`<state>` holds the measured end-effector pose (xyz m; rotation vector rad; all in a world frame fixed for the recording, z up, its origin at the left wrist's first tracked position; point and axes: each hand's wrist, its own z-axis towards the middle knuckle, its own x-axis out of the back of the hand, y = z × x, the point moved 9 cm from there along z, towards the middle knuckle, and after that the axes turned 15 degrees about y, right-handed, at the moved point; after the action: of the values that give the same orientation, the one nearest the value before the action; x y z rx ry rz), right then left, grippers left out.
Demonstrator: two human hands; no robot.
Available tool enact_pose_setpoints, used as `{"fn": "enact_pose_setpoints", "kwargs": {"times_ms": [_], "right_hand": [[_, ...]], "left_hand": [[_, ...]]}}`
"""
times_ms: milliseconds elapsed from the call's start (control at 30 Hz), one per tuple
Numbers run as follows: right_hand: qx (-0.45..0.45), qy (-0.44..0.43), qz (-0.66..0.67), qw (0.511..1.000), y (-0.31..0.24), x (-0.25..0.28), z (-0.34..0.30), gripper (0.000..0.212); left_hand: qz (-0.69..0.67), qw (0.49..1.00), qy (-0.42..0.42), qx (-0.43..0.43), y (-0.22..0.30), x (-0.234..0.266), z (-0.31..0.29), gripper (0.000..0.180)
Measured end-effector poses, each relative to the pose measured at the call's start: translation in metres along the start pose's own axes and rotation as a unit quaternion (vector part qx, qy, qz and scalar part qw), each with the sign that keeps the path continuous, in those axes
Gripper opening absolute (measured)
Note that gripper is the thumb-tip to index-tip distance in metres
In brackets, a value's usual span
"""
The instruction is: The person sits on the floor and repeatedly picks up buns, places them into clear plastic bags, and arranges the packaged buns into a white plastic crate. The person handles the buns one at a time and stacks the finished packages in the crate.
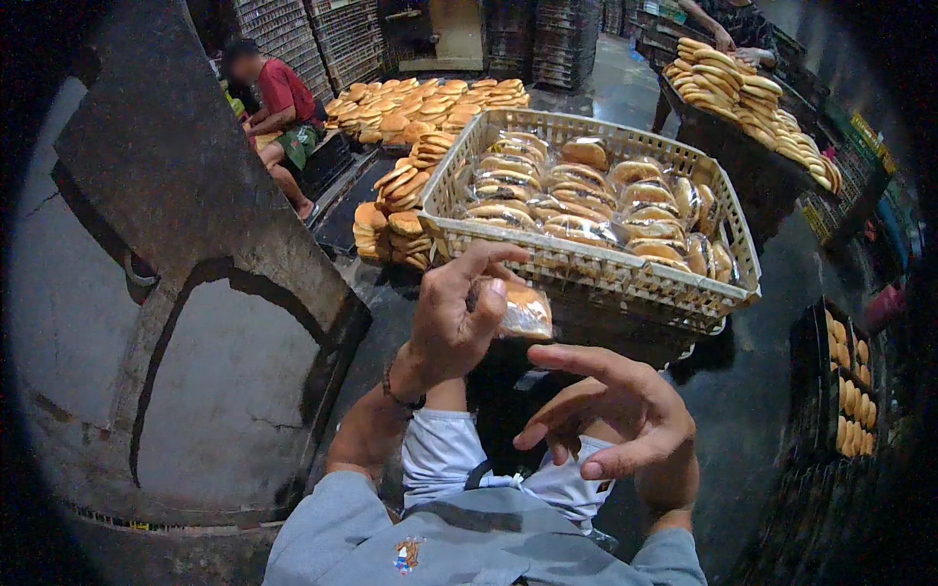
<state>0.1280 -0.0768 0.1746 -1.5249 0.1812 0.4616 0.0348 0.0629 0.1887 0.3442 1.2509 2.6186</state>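
Observation:
My left hand (457, 311) is closed around a bread bun in a clear plastic wrapper (526, 311), held in front of the near left corner of a basket. That cream plastic basket (586, 262) has slotted walls and holds rows of wrapped buns (576, 186), several with a dark filling showing. To the right of the held bun, my right hand (616, 405) is in the air above my lap. Its fingers are apart and nothing lies between them.
Loose buns (420, 107) are piled beyond the basket, with stacks (391, 230) at its left. A person in a red shirt (283, 98) sits at the far left. Another person's hand (723, 39) is by a bun-laden table (743, 98). Bun trays (852, 391) stand at right.

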Motion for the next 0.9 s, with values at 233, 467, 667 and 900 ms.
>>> {"fn": "enact_pose_setpoints", "kwargs": {"times_ms": [233,467,667,900], "right_hand": [[-0.011,0.034,-0.078,0.996,0.012,0.027,0.049,0.092],[0.122,0.146,-0.286,0.939,0.003,0.045,0.042,0.087],[0.106,0.148,-0.39,0.903,0.014,0.047,0.056,0.078],[0.419,0.193,-0.567,0.682,-0.001,0.017,0.038,0.07]], "left_hand": [[0.033,0.999,-0.008,-0.018,0.011,0.003,-0.002,0.044],[0.025,1.0,-0.002,-0.018,0.0,0.008,-0.002,0.047],[0.042,0.997,0.012,-0.063,-0.001,0.01,-0.003,0.048],[-0.009,0.999,0.036,-0.023,-0.033,0.016,-0.003,0.044]]}}
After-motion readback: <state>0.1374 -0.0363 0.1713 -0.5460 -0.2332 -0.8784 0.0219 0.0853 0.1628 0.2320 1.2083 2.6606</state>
